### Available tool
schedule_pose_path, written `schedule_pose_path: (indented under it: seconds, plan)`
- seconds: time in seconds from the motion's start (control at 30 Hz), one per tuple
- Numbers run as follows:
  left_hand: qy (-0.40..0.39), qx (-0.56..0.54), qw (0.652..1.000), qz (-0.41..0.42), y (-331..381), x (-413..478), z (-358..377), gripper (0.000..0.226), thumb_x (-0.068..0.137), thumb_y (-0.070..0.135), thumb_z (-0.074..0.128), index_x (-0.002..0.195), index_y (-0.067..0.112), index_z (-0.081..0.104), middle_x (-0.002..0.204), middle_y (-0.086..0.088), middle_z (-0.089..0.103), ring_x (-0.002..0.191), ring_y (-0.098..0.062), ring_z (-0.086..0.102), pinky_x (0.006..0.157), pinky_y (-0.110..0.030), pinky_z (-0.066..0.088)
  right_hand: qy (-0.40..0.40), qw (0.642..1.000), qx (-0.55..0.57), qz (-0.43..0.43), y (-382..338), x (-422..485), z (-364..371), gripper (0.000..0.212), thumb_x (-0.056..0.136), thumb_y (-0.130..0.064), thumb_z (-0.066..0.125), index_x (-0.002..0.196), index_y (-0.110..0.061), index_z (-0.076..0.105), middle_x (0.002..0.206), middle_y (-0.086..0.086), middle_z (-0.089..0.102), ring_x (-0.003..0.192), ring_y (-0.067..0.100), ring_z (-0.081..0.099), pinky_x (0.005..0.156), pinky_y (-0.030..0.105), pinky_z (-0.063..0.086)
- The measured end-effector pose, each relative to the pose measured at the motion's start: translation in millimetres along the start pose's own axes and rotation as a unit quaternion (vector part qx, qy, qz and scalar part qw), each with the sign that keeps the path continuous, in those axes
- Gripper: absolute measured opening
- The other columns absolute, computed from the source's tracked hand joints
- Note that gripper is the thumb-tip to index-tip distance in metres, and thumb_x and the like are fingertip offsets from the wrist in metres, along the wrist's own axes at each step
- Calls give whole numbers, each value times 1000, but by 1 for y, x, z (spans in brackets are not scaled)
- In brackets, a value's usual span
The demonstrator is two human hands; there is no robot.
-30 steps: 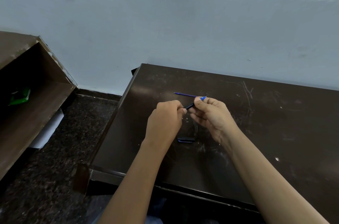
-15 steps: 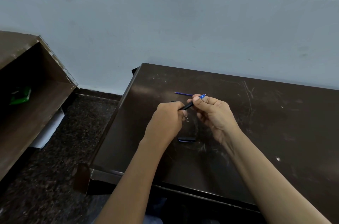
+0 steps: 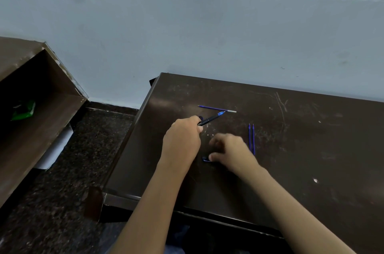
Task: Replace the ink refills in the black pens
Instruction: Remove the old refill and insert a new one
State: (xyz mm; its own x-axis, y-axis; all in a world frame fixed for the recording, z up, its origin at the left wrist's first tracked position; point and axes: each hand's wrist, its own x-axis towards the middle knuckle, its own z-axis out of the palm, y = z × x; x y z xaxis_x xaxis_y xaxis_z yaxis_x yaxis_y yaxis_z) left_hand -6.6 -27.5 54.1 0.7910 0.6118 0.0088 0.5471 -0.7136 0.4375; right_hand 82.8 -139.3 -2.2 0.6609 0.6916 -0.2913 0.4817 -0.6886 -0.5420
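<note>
The black pen [image 3: 208, 120] is in the left hand [image 3: 181, 139], fingers wrapped round its back end, held over the left part of the table [image 3: 311, 149] with the nose angled toward the far edge. It's got a slim dark barrel with a blue bit at the tip. Right by that tip a loose blue refill [image 3: 216, 108] lies flat. A pair of refills [image 3: 251, 139] lies side by side further right, near ends hidden behind the right hand [image 3: 230, 151]. That hand's blurry, thumb at a small dark cap [image 3: 205, 159], can't tell if it's actually gripping it.
</note>
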Motion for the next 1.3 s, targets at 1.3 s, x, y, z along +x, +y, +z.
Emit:
schedule_pose_path:
  seconds: [1.3]
  plan:
    - [-46,-110,993,25,5,-2,16,23,96,24,45,94,12,65,87,-6,65,70,-13,63,66,-24,51,133,785,603,57,-15,1,-33,26,87,2,62,111,-7,56,99,17,64,85,18,70,79,33,58]
